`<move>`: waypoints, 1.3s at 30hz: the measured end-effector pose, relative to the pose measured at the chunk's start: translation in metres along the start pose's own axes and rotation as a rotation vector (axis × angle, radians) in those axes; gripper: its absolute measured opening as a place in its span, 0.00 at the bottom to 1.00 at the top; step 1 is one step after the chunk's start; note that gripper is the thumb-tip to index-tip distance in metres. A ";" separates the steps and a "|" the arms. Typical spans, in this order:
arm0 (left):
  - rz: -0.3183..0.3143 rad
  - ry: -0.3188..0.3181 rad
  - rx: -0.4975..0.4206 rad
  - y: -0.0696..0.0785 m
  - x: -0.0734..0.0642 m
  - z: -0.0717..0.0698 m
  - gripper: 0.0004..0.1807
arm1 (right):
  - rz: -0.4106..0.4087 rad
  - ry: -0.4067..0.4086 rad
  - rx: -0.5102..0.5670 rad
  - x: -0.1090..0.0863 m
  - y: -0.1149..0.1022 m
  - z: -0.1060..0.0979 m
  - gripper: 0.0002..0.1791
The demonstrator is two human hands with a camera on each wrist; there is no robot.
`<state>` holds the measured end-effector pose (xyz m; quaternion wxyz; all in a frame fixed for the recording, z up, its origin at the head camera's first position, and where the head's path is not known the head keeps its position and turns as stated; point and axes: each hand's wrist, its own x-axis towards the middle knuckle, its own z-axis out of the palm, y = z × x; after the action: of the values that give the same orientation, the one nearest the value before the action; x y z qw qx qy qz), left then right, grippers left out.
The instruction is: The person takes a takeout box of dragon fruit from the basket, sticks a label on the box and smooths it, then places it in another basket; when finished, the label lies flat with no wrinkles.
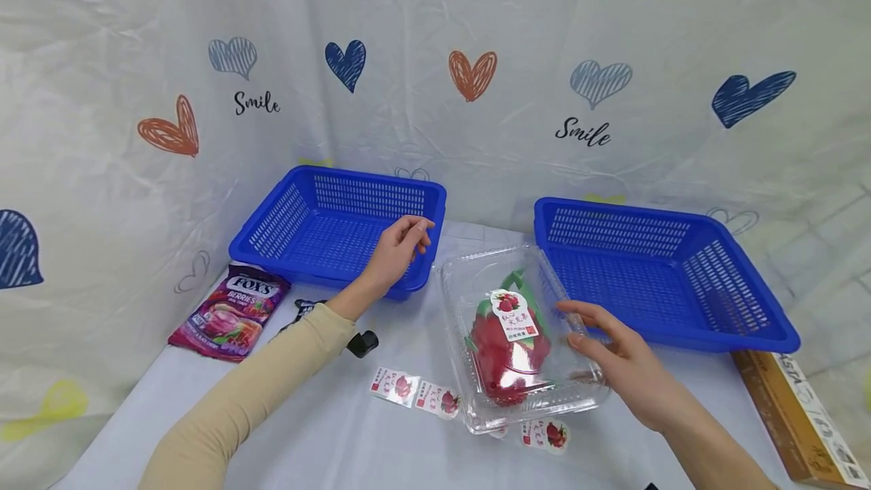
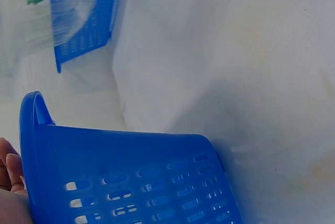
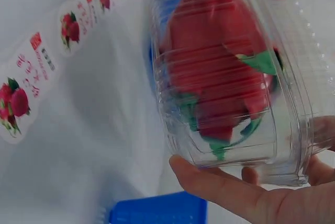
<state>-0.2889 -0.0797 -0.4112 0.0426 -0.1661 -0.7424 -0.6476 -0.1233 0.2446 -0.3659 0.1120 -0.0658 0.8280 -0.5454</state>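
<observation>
My right hand (image 1: 633, 369) grips the right side of a clear plastic clamshell box (image 1: 469, 416), lifted and tilted over the table. Inside lies a red dragon fruit (image 1: 503, 365) with green leaves, and a dragon fruit sticker (image 1: 515, 316) sits on the lid. In the right wrist view, thumb and fingers wrap around one end of the box (image 3: 282, 145). Over the right end of the left blue basket (image 1: 327, 237) hovers my left hand (image 1: 401, 244), loosely curled with nothing in it. A strip of stickers (image 1: 415, 392) lies below the box, partly covered by it.
Another blue basket (image 1: 612, 286) stands at the right, close behind the box. A Fox's Berries candy bag (image 1: 231, 312) leans by the left basket. Some black object (image 1: 363, 344) is half hidden behind the left sleeve. One brown carton (image 1: 789, 414) lies at the right edge.
</observation>
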 end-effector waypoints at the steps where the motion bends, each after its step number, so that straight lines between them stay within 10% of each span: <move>1: -0.001 0.000 -0.001 0.000 0.000 0.000 0.20 | -0.013 0.001 0.006 -0.001 -0.001 -0.002 0.26; 11: 0.010 -0.015 -0.016 0.008 0.002 0.002 0.19 | -0.001 0.051 -0.035 0.004 0.000 -0.031 0.29; 20: 0.013 -0.064 -0.059 0.019 0.000 0.022 0.15 | -0.074 0.062 0.355 0.009 0.024 -0.074 0.27; 32: -0.088 -0.271 0.031 0.018 0.000 0.097 0.16 | -0.214 0.240 0.778 0.009 0.034 -0.127 0.24; 39: -0.220 -0.342 0.050 0.008 -0.001 0.153 0.25 | -0.183 0.349 0.793 0.010 0.037 -0.142 0.26</move>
<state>-0.2627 0.0700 -0.4274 -0.1508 -0.1906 -0.7682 -0.5922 -0.1690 0.3832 -0.3472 -0.0617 0.0023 0.5520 -0.8316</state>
